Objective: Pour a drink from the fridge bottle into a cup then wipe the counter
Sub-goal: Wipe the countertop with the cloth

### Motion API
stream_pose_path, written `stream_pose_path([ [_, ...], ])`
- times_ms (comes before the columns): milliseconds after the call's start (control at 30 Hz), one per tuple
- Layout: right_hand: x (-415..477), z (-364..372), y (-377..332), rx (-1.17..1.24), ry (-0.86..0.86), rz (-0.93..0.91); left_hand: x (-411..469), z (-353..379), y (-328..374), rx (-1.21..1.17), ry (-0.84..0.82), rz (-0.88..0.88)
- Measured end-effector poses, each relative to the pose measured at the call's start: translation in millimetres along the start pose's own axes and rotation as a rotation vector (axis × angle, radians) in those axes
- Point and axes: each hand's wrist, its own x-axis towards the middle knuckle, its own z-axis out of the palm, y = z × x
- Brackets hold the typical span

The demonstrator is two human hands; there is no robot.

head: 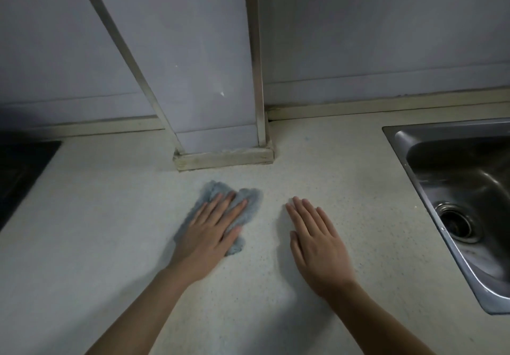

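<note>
From the head view, we see the left hand (209, 230) lying flat with straight fingers pressing a crumpled blue-grey cloth (242, 208) onto the pale speckled counter (110, 244). The right hand (317, 244) rests flat beside it, fingers straight, holding nothing. A steel sink (414, 178) sits at the right.

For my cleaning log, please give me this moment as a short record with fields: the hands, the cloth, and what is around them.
stage: wiping the counter
left hand: flat, fingers straight, pressing the cloth
cloth: blue-grey, bunched, on the counter
right hand: flat, fingers straight, apart from the cloth, holding nothing
surroundings: steel sink at right, black hob at left
</note>
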Motion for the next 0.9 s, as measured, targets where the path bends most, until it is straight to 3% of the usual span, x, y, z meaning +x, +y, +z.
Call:
stream_pose_path([
  [167, 1, 0, -3, -0.008, -0.02, 0.015, 18, -2, -23, -0.004, 0.003, -0.077],
  [333, 15, -15, 9, -0.072, -0.022, -0.016, 33, -1, -28, 0.043, -0.023, 0.026],
  [433, 27, -27, 41, -0.11, 0.037, 0.087, 42, 1, -23, 0.049, -0.021, 0.085],
  [567, 27, -33, 86, -0.123, 0.075, 0.227, 60, 2, 8, 0.001, 0.0, 0.158],
  [900, 23, -29, 129, -0.069, 0.022, 0.243, 143, 5, 138, -0.093, 0.011, 0.113],
])
